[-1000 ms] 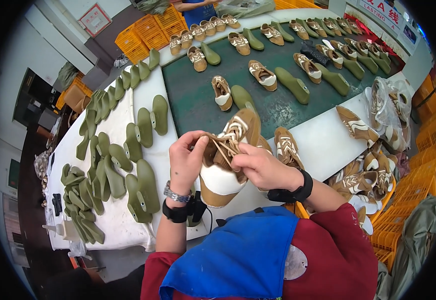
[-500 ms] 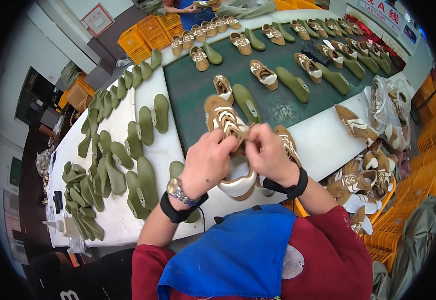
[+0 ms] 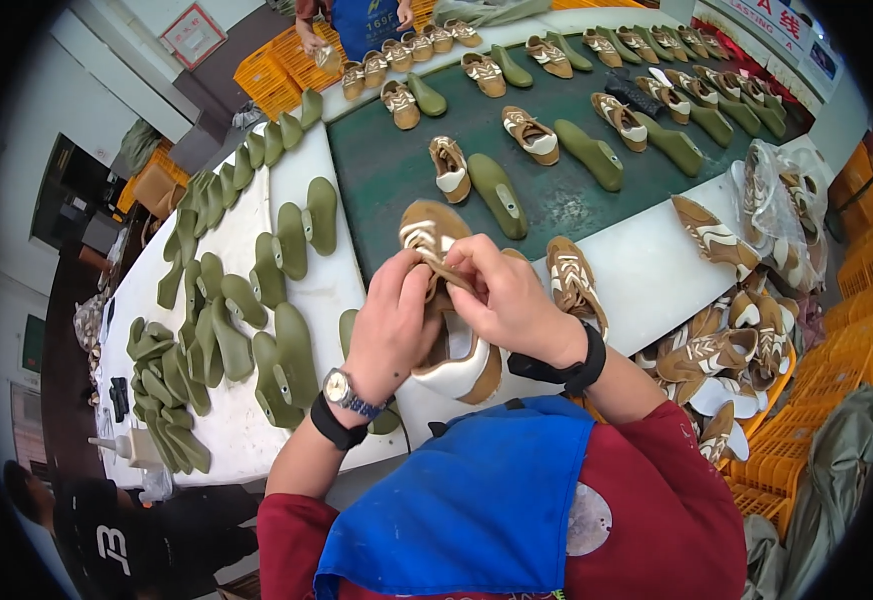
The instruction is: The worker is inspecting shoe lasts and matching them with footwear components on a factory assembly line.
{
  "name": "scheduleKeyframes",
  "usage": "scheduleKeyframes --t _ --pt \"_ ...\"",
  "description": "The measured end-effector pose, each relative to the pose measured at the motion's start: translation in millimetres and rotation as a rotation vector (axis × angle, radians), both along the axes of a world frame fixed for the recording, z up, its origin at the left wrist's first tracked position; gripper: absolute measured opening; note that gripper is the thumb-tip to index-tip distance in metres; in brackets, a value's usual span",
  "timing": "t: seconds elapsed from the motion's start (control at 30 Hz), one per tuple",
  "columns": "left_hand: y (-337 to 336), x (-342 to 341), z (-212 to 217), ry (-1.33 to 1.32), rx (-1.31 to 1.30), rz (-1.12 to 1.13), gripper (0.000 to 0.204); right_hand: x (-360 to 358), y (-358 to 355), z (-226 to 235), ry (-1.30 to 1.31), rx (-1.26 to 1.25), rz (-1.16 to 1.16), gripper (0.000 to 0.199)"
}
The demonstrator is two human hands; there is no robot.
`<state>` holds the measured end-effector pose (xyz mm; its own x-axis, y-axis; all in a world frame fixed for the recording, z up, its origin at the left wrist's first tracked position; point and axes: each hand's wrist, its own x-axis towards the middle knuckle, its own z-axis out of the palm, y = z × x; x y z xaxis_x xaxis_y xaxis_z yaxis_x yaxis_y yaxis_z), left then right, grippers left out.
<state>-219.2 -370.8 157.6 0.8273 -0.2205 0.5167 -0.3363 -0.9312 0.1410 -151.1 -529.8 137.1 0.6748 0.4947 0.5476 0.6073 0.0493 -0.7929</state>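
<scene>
Tan suede-like panels and a white heel patch cover the shoe (image 3: 454, 377) that both hands are working on, above the near part of the white desk (image 3: 657, 290). Its toe points away from the person; I cannot tell whether the sole touches the desk. The left hand (image 3: 393, 325) and right hand (image 3: 517, 302) meet over the lacing. The left curls its fingers around the throat of the shoe, thumb hidden; the right pinches something thin and brown between thumb and forefinger, lace or tongue edge, too covered to say which.

To my eye, most of the risk lies in that pinch. Only fingertips hold it, so a slack grip could let it slip. An uneven pull could drag the tongue askew, and too hard a tug might strain the lace holes. With no third support visible at the heel, the shoe could also swivel or tip.

Crowding adds to it: a green last (image 3: 348, 325) sits partly hidden behind the left hand, and another tan shoe (image 3: 574, 280) lies just beyond the right, so a careless sideways swing could knock either. A loose heap of shoes (image 3: 712, 355) by the orange crates (image 3: 827, 350) could slide if the right elbow bumps it.
</scene>
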Motion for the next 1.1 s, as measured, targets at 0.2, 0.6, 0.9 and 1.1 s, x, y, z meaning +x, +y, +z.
scheduleKeyframes --t 0.2,0.6,0.9,1.1 --pt "29.0 -2.4 4.4 -0.018 -0.373 -0.007 0.031 1.5 -0.3 6.2 0.062 -0.103 0.008 0.028" --pt "109.8 -127.1 -76.8 -0.129 -0.331 0.608 0.037 -56.0 74.9 -75.4 -0.057 -0.439 0.305 0.021" --pt "151.7 -196.2 -93.9 -0.039 -0.514 0.806 0.039 -122.2 174.2 -143.5 -0.129 -1.056 0.595 0.040" --pt "167.6 -192.2 -89.8 -0.004 -0.541 0.708 0.038 -94.9 165.7 -159.0 -0.018 -0.880 0.389 0.028"
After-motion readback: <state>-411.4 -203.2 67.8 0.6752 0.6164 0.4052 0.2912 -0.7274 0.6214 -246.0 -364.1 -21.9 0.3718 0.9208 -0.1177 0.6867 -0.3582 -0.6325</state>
